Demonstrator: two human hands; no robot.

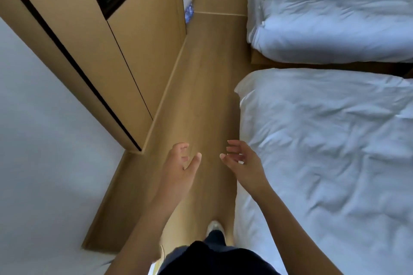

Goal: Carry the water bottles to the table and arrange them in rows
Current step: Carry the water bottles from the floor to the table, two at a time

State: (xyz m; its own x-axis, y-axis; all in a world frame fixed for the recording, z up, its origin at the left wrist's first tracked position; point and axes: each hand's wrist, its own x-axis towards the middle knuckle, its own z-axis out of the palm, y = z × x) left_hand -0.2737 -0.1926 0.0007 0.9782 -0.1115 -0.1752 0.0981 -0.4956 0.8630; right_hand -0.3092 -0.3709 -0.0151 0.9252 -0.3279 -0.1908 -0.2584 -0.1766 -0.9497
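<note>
Both hands hold nothing beside the near bed (324,152): left hand (180,167) loosely curled, right hand (242,163) fingers spread.

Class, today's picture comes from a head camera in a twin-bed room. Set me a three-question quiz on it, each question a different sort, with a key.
1. True or false: the left hand grips a water bottle.
2. Multiple choice: the blue-labelled pack of water bottles sits (a) on the near bed, (b) on the floor at the far corner of the wooden cabinet, (c) in the right hand.
3. Fill in: the near bed lies on the person's ____ side.

Key: 1 false, both hands are open and hold nothing. 2 b. 3 right.
</note>
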